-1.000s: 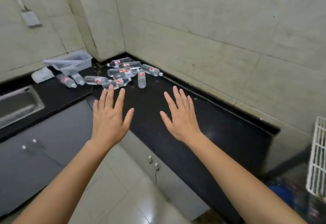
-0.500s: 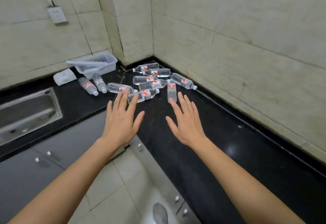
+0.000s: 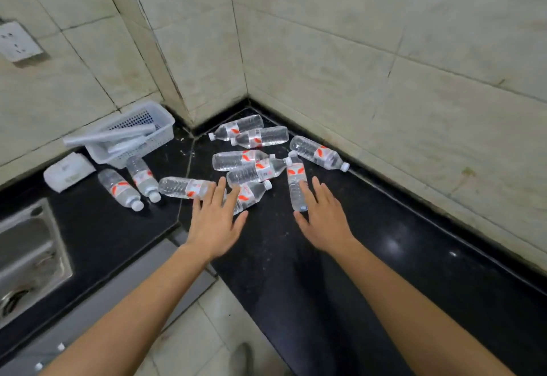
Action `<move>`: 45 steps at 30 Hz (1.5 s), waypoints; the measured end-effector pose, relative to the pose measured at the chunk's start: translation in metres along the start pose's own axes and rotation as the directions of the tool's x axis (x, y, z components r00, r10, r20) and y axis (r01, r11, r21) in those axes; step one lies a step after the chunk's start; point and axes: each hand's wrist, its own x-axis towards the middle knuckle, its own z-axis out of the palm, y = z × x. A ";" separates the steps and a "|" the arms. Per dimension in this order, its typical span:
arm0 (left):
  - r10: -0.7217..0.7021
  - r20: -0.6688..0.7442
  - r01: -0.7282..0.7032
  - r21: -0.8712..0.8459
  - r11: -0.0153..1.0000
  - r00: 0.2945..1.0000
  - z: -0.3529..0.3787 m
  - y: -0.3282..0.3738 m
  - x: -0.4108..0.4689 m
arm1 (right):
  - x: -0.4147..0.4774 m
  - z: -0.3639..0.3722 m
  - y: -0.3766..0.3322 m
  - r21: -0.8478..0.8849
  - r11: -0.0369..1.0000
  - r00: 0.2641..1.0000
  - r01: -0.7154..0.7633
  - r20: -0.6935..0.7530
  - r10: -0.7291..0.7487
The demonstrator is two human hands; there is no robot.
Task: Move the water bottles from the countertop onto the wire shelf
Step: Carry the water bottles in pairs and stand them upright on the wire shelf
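Bare hands, both with an open grip, fingers spread, nothing held. Left hand (image 3: 214,221) hovers over the counter (image 3: 384,257) edge, its fingertips overlapping a lying bottle (image 3: 251,193) in view; can't tell if they touch. Right hand (image 3: 324,221) sits just beside another bottle (image 3: 297,186), index finger along it, contact unclear.

Bottles are all lying on the black counter, clear plastic with red-and-white labels: a cluster (image 3: 251,150) packed into the tiled corner, one (image 3: 319,153) along the right wall, three more (image 3: 139,184) off to the left near a white basket (image 3: 154,135). White packet (image 3: 69,171) next to that, steel sink (image 3: 29,254) at far left, and a wall socket (image 3: 17,42) above.
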 end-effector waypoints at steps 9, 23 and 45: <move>0.081 0.220 -0.068 -0.069 0.995 0.972 0.101 -0.052 0.124 | 0.082 0.069 0.011 0.019 0.944 0.933 -0.329 0.162 0.321; 0.120 0.244 -0.129 0.021 0.991 0.962 0.171 -0.074 0.135 | 0.142 0.128 -0.001 0.049 0.837 0.838 -0.545 -0.003 0.546; 0.014 0.347 0.088 -0.277 0.957 0.938 0.151 -0.051 0.081 | -0.041 0.121 -0.021 0.433 0.451 0.601 -0.780 0.322 0.731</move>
